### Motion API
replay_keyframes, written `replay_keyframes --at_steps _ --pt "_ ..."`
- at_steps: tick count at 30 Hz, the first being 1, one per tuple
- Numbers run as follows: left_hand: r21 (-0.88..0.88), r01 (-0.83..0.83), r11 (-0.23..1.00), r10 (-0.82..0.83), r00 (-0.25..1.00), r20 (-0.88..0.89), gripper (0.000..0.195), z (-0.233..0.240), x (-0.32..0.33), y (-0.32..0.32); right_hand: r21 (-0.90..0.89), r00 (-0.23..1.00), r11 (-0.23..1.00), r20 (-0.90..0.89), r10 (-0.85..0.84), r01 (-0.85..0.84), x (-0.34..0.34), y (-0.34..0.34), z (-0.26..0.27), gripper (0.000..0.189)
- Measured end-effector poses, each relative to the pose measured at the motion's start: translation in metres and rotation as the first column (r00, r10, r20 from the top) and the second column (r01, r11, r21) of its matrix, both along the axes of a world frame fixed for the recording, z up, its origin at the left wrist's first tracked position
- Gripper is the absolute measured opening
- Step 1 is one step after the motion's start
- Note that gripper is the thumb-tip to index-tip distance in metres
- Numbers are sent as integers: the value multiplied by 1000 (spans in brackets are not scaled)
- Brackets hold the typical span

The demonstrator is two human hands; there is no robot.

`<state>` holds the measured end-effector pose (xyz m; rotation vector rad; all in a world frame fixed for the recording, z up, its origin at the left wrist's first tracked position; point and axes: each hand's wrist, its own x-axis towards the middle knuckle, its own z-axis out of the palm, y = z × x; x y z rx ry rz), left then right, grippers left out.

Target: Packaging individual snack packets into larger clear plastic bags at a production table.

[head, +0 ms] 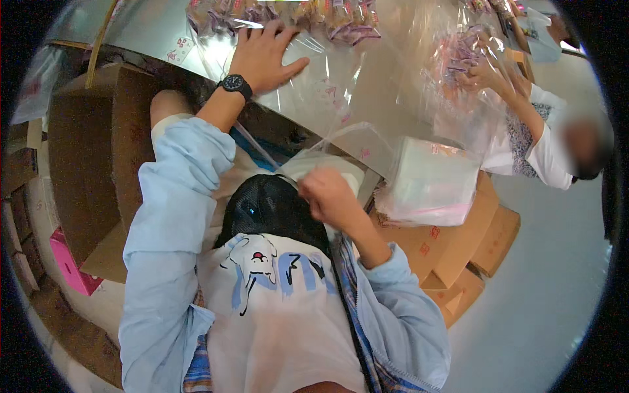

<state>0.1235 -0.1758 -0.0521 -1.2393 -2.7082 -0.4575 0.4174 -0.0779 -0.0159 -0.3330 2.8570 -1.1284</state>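
Note:
My left hand, with a black wristwatch, presses fingers-spread on a clear plastic bag lying on the metal table. Individually wrapped snack packets lie in a row beyond its fingertips, apparently within clear plastic. My right hand is blurred and curled above my lap, by the edge of a clear plastic film that runs up to the table. Whether its fingers pinch the film cannot be made out. A stack of clear plastic bags rests to the right of this hand.
An open cardboard box stands at the left, near a pink box. More cardboard boxes are under the bag stack. At the upper right, another person handles a clear bag of purple-wrapped packets.

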Motion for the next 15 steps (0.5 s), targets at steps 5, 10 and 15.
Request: replay_keyframes --at_steps 5,10,15 --pt "-71 -25 997 24 999 -24 71 -3 -6 -7 -150 902 964 409 -141 218 106 4 2 15" --pt "-36 29 999 -30 999 -45 61 -2 -11 -13 -145 804 819 345 -485 556 71 4 -5 12" --pt "-107 123 987 -114 990 82 42 27 -13 -19 -392 989 912 -37 -143 118 -59 -47 -99 13"
